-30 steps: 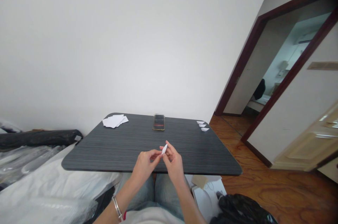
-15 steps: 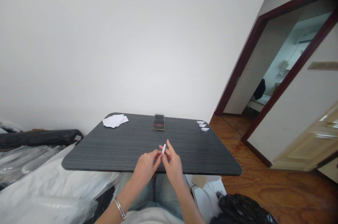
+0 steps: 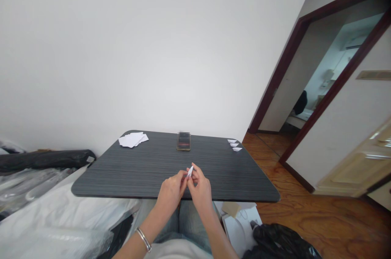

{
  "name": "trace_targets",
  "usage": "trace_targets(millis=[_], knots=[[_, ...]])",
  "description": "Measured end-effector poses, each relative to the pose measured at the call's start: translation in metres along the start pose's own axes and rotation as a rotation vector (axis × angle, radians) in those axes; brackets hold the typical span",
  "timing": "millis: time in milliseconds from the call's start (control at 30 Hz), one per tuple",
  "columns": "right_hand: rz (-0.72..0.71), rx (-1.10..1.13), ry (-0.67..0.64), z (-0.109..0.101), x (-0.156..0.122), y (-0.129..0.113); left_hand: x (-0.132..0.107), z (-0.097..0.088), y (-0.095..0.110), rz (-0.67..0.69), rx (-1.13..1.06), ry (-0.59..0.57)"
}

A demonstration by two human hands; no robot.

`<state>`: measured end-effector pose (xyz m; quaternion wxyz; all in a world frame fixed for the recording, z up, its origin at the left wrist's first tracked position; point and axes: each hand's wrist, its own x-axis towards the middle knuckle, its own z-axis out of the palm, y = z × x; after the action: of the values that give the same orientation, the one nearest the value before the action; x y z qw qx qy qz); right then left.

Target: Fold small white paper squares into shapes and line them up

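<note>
A small folded white paper (image 3: pixel 190 171) is pinched between both hands above the front of the dark table (image 3: pixel 146 169). My left hand (image 3: pixel 172 189) grips its lower left side with thumb and fingertips. From the right, my right hand (image 3: pixel 200 187) holds it with the thumb in front and fingers behind. The fingers partly cover the paper, so its full shape is hidden. Three small folded white paper pieces (image 3: pixel 233 145) lie in a column at the table's back right. At the back left rests a loose pile of white paper sheets (image 3: pixel 133 139).
A phone (image 3: pixel 183 141) stands at the table's back middle, near the white wall (image 3: pixel 183 55). On the left are a black roll (image 3: pixel 45 160) and clear plastic wrapping (image 3: pixel 55 226). Below right sits a black plastic bag (image 3: pixel 281 242) on the wooden floor (image 3: pixel 342 222).
The folded paper has turned slightly, showing more of its face, and the fingers of both hands have shifted around it. The sheets, the phone and the three folded pieces have stayed put.
</note>
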<state>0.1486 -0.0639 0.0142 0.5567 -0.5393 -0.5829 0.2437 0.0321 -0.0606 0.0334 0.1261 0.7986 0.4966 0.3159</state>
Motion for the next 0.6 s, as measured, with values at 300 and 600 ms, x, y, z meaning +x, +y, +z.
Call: trace_targets(millis=[300, 600], knots=[[0.009, -0.017, -0.016, 0.001, 0.000, 0.001, 0.003, -0.001, 0.000, 0.017, -0.141, 0.058], [-0.010, 0.032, -0.034, 0.004, 0.002, 0.004, 0.011, 0.000, -0.009, -0.007, -0.177, 0.005]])
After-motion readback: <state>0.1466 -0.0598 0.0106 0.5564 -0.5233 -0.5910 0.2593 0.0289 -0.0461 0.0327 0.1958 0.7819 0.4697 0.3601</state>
